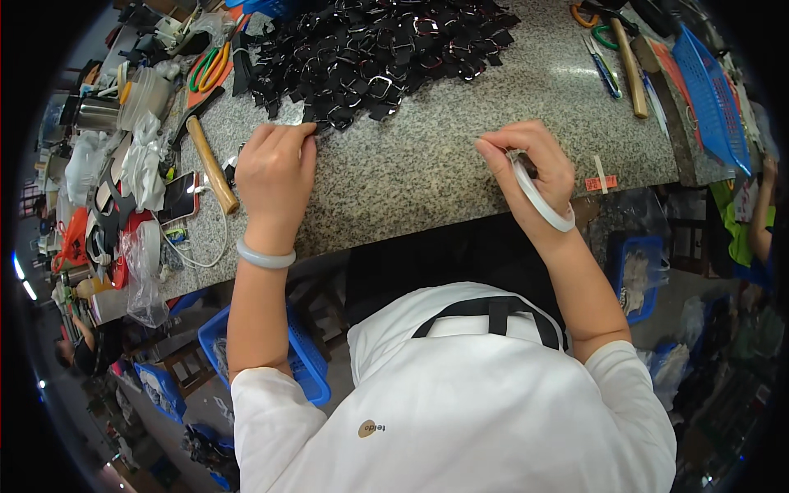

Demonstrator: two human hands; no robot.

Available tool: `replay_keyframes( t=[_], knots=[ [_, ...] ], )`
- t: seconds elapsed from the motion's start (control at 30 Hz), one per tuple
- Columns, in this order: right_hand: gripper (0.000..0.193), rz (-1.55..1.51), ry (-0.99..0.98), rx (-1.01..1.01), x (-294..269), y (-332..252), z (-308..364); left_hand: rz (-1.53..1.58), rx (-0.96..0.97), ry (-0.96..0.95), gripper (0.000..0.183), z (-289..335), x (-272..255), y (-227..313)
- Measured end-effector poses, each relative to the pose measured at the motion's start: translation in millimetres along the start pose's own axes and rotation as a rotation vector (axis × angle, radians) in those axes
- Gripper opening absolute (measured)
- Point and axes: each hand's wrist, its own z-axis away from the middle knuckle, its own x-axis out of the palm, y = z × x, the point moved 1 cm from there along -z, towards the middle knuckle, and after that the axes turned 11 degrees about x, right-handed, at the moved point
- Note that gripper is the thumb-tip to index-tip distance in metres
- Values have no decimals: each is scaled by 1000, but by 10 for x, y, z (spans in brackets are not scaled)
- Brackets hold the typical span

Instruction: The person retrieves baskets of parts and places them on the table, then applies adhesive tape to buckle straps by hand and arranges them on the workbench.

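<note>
My left hand (275, 168) is closed, its thumb and forefinger pressed together at the near edge of a heap of black strap pieces with metal buckles (370, 53). Whatever lies between those fingertips is too small to make out. Over the granite worktop (403, 181), my right hand (538, 156) is curled round a narrow roll of white tape (542, 200), which sits against the palm. The right thumb and forefinger meet in a pinch to the left of the roll. A pale bangle (265, 256) circles my left wrist.
A wooden-handled tool (212, 168) and a phone (179, 199) with a white cable lie left. To the right are another wooden handle (631, 74), small snips (604, 70), a red label (601, 182) and a blue basket (711, 99). Blue crates (308, 361) stand below the worktop.
</note>
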Motion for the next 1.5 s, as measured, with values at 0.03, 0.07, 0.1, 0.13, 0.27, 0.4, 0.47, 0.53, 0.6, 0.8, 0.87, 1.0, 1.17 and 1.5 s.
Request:
replay_keyframes(
  t=[0.03, 0.07, 0.1, 0.13, 0.27, 0.4, 0.47, 0.53, 0.6, 0.8, 0.87, 1.0, 1.17, 1.5],
  knots=[
    [12, -5, 1, 1, -2, 8, 2, 4, 5, 1, 17, -5, 1, 22],
    [12, -11, 2, 3, -6, 12, 8, 127, -122, 68, 14, -1, -24, 53],
    [12, -9, 7, -1, -12, 7, 2, 247, -249, 138, 12, -4, -59, 87],
    [13, 1, -2, -23, -18, -1, -2, 248, -245, 142, 12, -3, -70, 129],
    [15, -93, -59, 136, -4, -94, 9, 1034, -665, 310, 16, -11, -188, 397],
    [32, -423, -211, 398, 141, -238, 78, 1398, -797, 312, 15, 35, -184, 666],
    [37, -496, -279, 411, 135, -303, 66, 1617, -836, 268, 16, 50, -160, 806],
    [36, -751, -319, 515, 143, -371, 68, 1663, -823, 219, 15, 73, -132, 912],
    [35, -815, -352, 563, 122, -383, 69, 1670, -800, 204, 16, 91, -129, 984],
    [30, -1175, -512, 1039, 87, -293, 205, 1005, -159, 189, 18, 19, -195, 1039],
    [29, -1197, -512, 1074, 100, -276, 228, 872, -46, 202, 27, 13, -191, 1007],
    [29, -1231, -630, 1131, 39, -194, 232, 608, 213, 234, 29, 8, -224, 958],
    [30, -1230, -676, 1213, 27, -351, 206, 609, 337, 185, 27, 42, -207, 906],
    [28, -987, -609, 898, 48, -377, 201, 1513, -460, 232, 15, 257, -178, 1106]
  ],
)
